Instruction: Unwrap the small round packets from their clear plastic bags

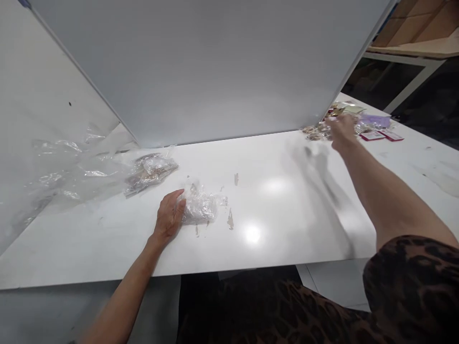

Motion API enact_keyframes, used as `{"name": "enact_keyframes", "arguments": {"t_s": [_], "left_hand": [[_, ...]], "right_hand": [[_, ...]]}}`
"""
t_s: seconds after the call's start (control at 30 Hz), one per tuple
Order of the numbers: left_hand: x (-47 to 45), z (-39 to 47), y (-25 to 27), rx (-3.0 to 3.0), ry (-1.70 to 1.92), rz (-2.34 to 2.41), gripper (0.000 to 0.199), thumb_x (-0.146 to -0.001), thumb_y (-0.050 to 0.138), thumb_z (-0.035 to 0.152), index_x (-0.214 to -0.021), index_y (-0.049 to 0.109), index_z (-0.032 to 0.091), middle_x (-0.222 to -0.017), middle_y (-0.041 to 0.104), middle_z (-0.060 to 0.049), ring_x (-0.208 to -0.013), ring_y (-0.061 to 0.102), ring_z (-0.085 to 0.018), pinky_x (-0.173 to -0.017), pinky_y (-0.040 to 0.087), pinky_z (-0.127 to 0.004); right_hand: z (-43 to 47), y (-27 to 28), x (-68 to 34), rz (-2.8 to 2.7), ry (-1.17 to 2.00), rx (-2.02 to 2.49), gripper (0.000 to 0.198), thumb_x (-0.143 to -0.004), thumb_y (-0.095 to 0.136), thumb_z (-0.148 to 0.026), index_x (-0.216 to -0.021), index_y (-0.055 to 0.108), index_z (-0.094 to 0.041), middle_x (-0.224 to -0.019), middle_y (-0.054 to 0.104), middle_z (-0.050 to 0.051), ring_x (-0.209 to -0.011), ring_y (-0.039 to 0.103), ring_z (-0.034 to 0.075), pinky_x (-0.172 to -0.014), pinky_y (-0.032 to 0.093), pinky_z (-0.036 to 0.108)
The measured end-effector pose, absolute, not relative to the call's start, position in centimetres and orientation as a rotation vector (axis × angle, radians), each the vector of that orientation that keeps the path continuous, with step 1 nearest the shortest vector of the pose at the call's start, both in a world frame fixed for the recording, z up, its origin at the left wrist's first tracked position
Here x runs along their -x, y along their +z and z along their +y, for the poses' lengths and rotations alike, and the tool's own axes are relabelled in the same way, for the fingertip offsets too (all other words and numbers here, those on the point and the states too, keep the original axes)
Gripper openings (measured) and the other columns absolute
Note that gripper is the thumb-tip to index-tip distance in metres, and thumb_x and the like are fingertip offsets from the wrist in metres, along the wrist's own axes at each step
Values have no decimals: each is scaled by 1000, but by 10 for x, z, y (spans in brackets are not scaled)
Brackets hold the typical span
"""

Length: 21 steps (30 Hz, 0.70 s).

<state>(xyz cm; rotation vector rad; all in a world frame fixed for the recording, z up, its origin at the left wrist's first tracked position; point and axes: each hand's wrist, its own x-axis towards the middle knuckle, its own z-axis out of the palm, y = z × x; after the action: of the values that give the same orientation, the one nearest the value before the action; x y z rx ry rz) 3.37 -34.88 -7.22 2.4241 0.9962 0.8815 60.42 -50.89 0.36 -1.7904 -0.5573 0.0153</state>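
My left hand [169, 216] is at the left side of a crumpled clear plastic packet [199, 206] on the white table. Its thumb and fingers close on the packet's edge. What lies inside the packet cannot be made out. Stretched far to the right, my right hand [341, 130] reaches into a pile of small clear packets [315, 132] beside the upright board. Motion smears its fingers, so their grip is hidden. Close to that hand are a purple packet [376, 121] and red-edged cards [373, 136].
A tall white board [229, 71] stands across the back of the table [279, 229]. Another bundle of clear packets [152, 169] lies left of my left hand, beside loose plastic film [82, 172]. Cardboard boxes [419, 21] sit on a shelf at the upper right.
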Motion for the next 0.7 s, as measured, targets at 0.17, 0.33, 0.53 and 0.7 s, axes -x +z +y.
{"name": "enact_keyframes", "arguments": {"t_s": [0.17, 0.33, 0.53, 0.7], "left_hand": [[-38, -351, -68, -2515, 683, 944, 66, -100, 31, 67, -139, 62, 23, -139, 68, -14, -132, 59, -33, -117, 39, -55], [-42, -360, -65, -2476, 690, 838, 47, -96, 51, 58, -120, 67, 21, -130, 71, -15, -124, 63, -31, -112, 39, -50], [-43, -364, -73, -2371, 819, 777, 27, -97, 55, 47, -97, 62, 21, -106, 70, -11, -103, 64, -24, -98, 47, -40], [-48, -382, -74, -2267, 1071, 757, 26, -102, 53, 46, -93, 60, 22, -117, 67, -14, -119, 61, -23, -99, 49, -38]], "right_hand": [[-512, -48, -480, -633, 424, 1763, 36, -84, 75, -42, -106, 66, -15, -113, 68, 12, -105, 64, 23, -81, 50, 34], [-510, -52, -343, -1207, 825, 1621, 58, -83, 73, -71, -115, 70, -23, -121, 68, 10, -114, 62, 29, -98, 51, 43], [-486, -47, -257, -1284, 998, 1587, 71, -63, 91, -62, -115, 68, -20, -104, 68, 9, -88, 61, 24, -75, 54, 39], [-485, -50, -250, -994, 1059, 1305, 57, -47, 98, -54, -81, 68, -19, -74, 62, 1, -65, 51, 13, -56, 41, 28]]}}
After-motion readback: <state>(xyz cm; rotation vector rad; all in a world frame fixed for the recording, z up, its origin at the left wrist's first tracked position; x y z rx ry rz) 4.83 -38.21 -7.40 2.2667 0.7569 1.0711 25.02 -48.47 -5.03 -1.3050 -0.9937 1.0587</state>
